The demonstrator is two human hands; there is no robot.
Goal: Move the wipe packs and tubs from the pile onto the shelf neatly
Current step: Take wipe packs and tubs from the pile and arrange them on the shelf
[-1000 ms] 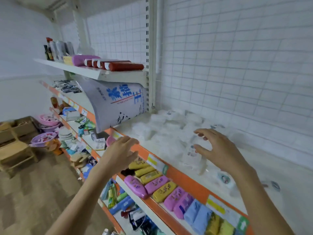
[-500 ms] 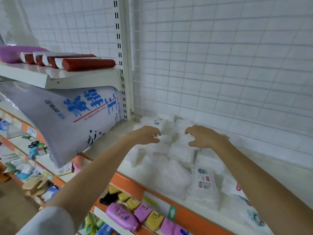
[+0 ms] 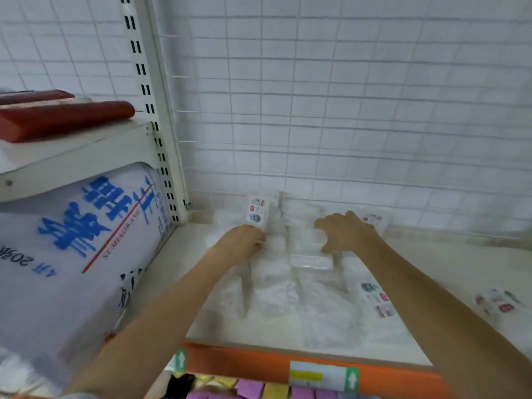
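Mid-frame, reaching into pile of wipe packs (image 3: 288,272) on shelf (image 3: 449,272): left hand (image 3: 241,243) curled, grip unclear, right hand (image 3: 345,231) spread & loose on packs; next prob. needs firm pinch on one pack.

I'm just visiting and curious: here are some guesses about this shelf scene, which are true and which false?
1. Both hands are in the pile of white wipe packs. True: the left hand and right hand reach into it.
2. The pile lies on the floor. False: it lies on the shelf with the orange front edge.
3. A big white sack with blue characters sits left of the pile. True.
4. The red rolls lie under the sack. False: they lie on the upper shelf above it.
5. One pack with a printed label stands near the back wall. True.
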